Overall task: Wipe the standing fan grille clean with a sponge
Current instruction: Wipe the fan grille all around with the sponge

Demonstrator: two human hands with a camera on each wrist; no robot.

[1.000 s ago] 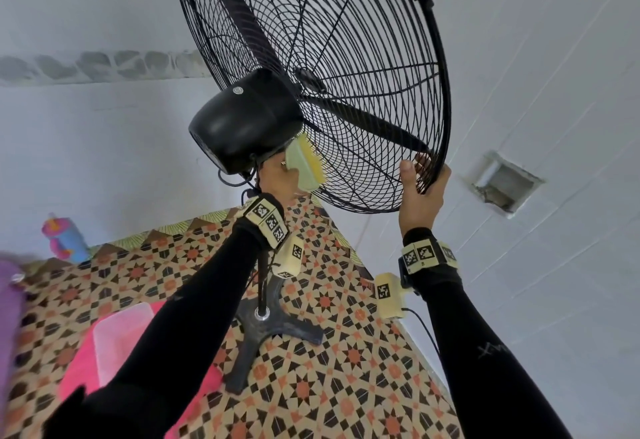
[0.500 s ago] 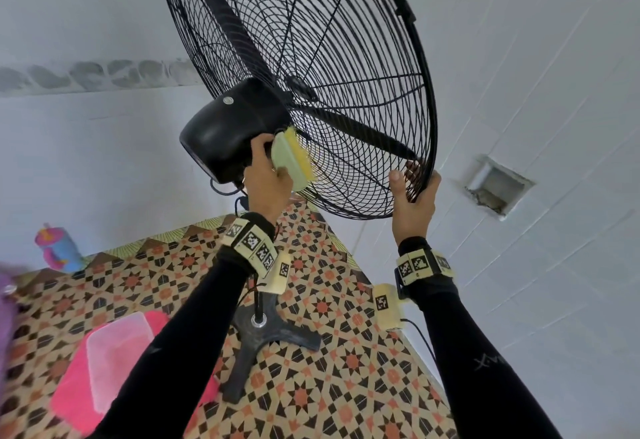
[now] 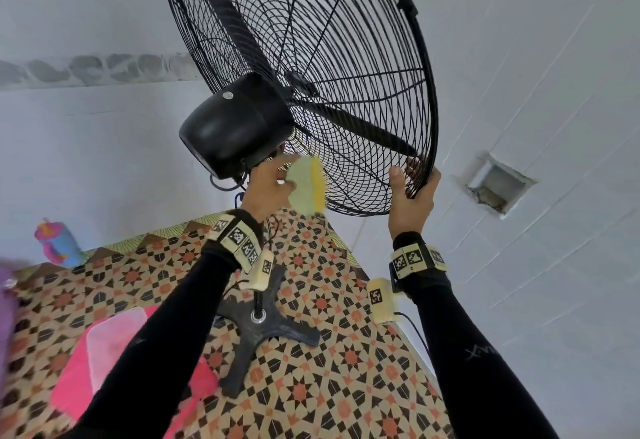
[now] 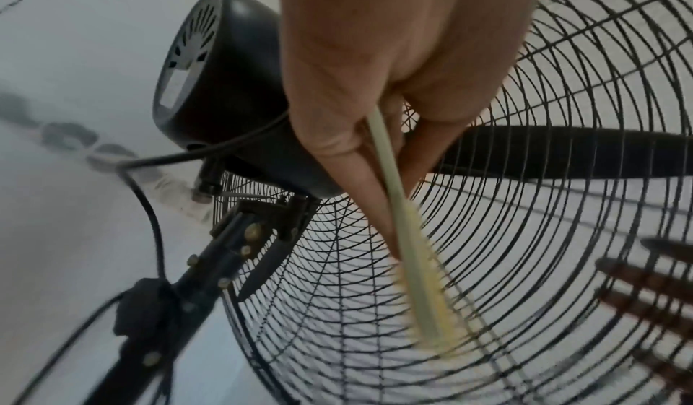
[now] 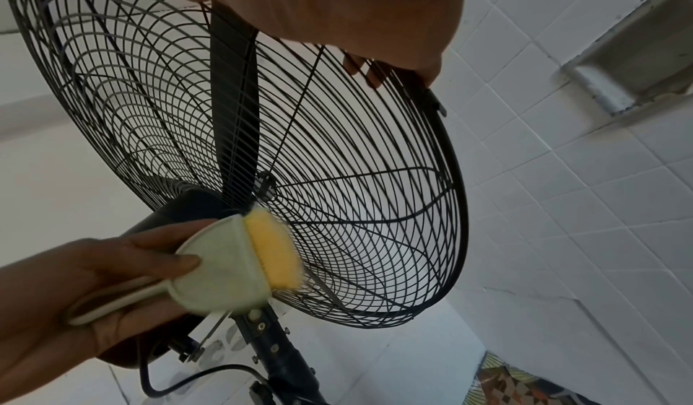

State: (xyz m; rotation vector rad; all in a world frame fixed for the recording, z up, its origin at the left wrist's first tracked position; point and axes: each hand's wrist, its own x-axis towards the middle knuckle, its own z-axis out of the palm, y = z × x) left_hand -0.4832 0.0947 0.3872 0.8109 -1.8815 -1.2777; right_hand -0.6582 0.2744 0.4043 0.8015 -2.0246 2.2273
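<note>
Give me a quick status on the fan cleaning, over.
Left hand holds sponge against rear grille. Right hand grips grille rim. Motor housing close beside sponge.

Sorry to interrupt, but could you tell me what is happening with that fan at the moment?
A person is cleaning a standing fan. The left hand holds a sponge with a pale backing and yellow face, its yellow side against the back of the grille just below the motor housing. The right hand grips the grille's lower rim, apparently to steady it. The fan's base stands on a patterned floor.
</note>
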